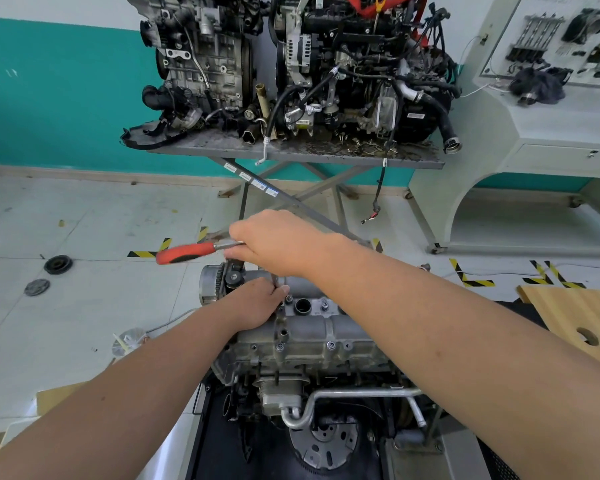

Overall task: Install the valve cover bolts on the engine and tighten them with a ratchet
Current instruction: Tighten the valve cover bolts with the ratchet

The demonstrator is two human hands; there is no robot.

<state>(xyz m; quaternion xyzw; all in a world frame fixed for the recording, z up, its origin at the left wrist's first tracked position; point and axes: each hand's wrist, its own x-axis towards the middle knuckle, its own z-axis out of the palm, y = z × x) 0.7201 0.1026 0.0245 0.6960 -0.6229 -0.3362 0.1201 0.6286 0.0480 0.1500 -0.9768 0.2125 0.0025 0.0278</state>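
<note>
Taking the engine [302, 344] in the lower middle as the landmark: well to its left, 2 dark round parts [58, 264] lie on the pale floor [84, 209]. Closer to its left side, a small clear object [129, 342] with a thin cable sits on the floor.

Above the engine's far left end, the ratchet [194, 251] lies roughly level, its long axis running left to right; the red and black handle points left and the metal head end disappears under the right hand [274, 242]. That hand is curled around the head end, directly over the engine's far end. From it a thin extension drops toward the valve cover [312, 327].

The left hand [257, 303] rests on the valve cover's left far part, its fingers curled around the lower part of that extension near a bolt [289, 299]. Just right of it is an open round port [302, 306], then another bolt [325, 305].

Behind the engine, a grey stand [291, 155] carries 2 more engines [291, 64]. To the right lies a wooden board [575, 317].
</note>
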